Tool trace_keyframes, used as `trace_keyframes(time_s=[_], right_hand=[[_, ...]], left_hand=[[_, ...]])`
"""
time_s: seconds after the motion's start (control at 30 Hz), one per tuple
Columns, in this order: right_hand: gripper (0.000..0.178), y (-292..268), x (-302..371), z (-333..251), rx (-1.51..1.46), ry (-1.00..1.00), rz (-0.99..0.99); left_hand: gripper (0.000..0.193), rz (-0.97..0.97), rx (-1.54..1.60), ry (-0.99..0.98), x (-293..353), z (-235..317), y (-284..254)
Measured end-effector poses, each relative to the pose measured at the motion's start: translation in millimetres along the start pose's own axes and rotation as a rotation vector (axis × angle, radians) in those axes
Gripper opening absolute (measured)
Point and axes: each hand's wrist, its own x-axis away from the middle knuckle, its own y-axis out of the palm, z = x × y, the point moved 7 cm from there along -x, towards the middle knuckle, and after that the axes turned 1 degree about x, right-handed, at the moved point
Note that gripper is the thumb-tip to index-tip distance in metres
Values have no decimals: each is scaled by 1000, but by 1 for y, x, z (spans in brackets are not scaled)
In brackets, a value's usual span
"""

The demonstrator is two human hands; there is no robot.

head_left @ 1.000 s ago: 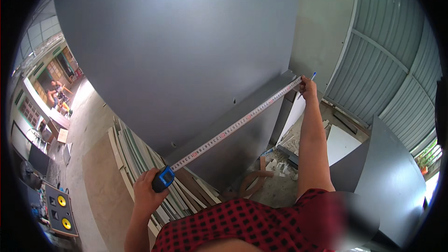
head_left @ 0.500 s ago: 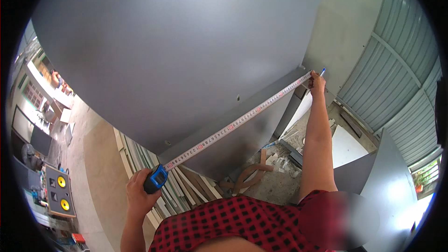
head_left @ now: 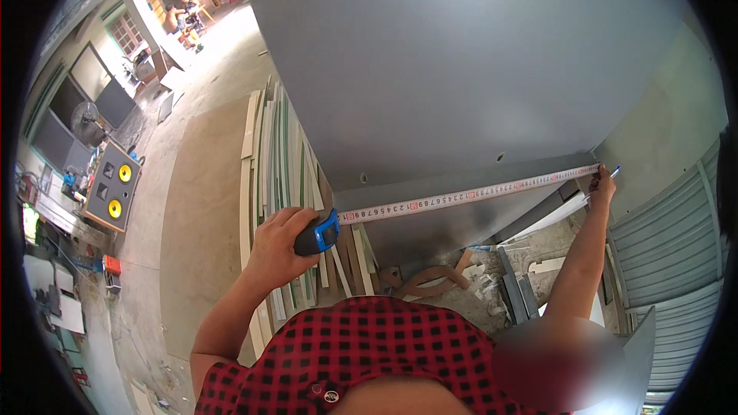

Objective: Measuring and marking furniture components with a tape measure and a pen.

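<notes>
Well, the left hand (head_left: 278, 251) at eight o'clock wraps the tape case (head_left: 315, 234), the right hand (head_left: 603, 183) at three pinches the blade (head_left: 461, 196); best keep it taut along the grey ledge (head_left: 438, 184).

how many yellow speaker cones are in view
2: an upper yellow cone and a lower yellow cone, both on the front of the speaker cabinet at far left; neither is hidden.

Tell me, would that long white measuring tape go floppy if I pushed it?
The measuring tape would probably bend, since it looks thin. Held between the left hand and right hand, it runs nearly straight, so it may be slightly springy. Its chunky black-and-blue case is likely much stiffer.
</notes>
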Motion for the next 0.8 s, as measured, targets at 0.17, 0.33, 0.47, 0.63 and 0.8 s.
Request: trace_keyframes(time_s=[0.17, 0.33, 0.47, 0.63, 0.8], right_hand=[[20, -31, -17, -11, 185, -12, 108], [20, 9, -2, -12, 271, -38, 72], [21, 11, 3, -36, 544, -105, 113], [28, 10, 9, -44, 644, -110, 114], [31, 12, 11, -43, 718, -193, 121]], left_hand=[[51, -24, 75, 22, -7, 6, 4], [46, 26, 82, -29, -5, 6, 0], [42, 31, 109, -117, -16, 6, -1], [41, 20, 111, -120, -20, 3, 1], [41, 15, 153, -131, -21, 2, -1]])
